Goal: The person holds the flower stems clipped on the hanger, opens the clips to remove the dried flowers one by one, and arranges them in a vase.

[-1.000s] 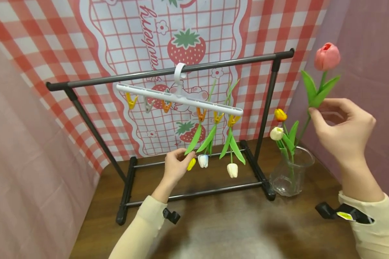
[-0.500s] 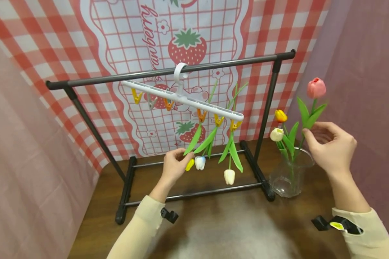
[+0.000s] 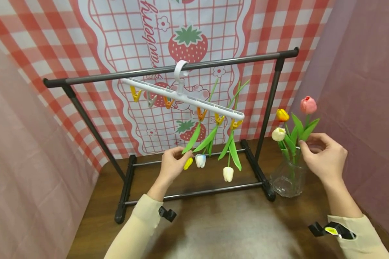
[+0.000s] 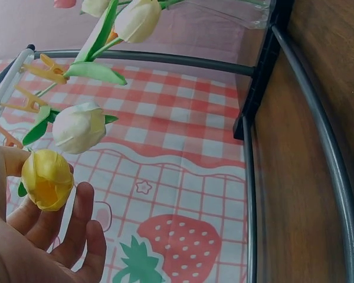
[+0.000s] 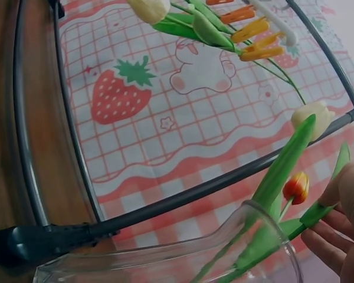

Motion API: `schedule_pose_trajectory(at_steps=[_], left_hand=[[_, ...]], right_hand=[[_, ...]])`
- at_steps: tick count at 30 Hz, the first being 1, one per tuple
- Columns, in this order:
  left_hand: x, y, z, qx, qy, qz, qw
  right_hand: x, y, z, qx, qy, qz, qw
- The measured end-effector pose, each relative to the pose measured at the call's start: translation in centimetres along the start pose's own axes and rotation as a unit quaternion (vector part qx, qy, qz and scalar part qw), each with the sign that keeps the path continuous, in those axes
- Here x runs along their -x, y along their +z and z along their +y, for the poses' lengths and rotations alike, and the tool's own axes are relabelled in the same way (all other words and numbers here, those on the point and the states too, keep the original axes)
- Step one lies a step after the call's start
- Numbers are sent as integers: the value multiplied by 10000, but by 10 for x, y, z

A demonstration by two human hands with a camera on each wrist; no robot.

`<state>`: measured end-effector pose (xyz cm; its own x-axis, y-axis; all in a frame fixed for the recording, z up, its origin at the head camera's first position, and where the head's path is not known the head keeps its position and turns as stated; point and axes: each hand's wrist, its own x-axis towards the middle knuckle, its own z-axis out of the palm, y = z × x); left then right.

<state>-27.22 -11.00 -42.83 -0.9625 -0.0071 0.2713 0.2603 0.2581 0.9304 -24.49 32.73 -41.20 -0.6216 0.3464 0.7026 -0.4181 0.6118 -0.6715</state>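
Observation:
My left hand (image 3: pixel 171 164) pinches a yellow tulip (image 4: pixel 47 180) just behind its bloom. Head down, that tulip hangs from an orange clip (image 3: pixel 201 114) on a white clip hanger (image 3: pixel 168 92). Beside it dangle a white-and-blue tulip (image 3: pixel 200 160) and a white tulip (image 3: pixel 228 174), both in yellow clips. On the right, my right hand (image 3: pixel 326 156) holds a pink tulip (image 3: pixel 308 104) upright by its stem, between thumb and fingers. Its stem runs down into a clear vase (image 3: pixel 286 182), which also contains an orange-yellow tulip (image 3: pixel 282 115) and a cream tulip (image 3: pixel 278 134).
A black rack (image 3: pixel 142 73) carries the hanger on its top bar, with feet on the wooden table (image 3: pixel 210 219). Several clips without flowers, including a yellow clip (image 3: pixel 135 94), line the hanger's left half. A checked strawberry cloth (image 3: pixel 262 32) hangs behind.
My right hand has lowered the pink tulip down and leftward, its stem sinking into the vase. The hanger has swung a little. My left hand stays nearly still on the yellow tulip.

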Motion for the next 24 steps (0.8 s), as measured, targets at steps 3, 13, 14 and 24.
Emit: schedule_pose_trajectory(at_steps=[3,13,14,24], left_hand=[[0,0,1,-64,5,12,10000],[0,2,1,-93,23,-6,10000],[0,2,1,-104,23,-12,9999],[0,4,1,-137,31,22,9999]], right_hand=[[2,0,3,173,-48,-44,9998],[6,1,10,442,-66,-166,9989],[7,1,10,472,-52,-178,9987],[6,0,9,97,-59,65,9999]])
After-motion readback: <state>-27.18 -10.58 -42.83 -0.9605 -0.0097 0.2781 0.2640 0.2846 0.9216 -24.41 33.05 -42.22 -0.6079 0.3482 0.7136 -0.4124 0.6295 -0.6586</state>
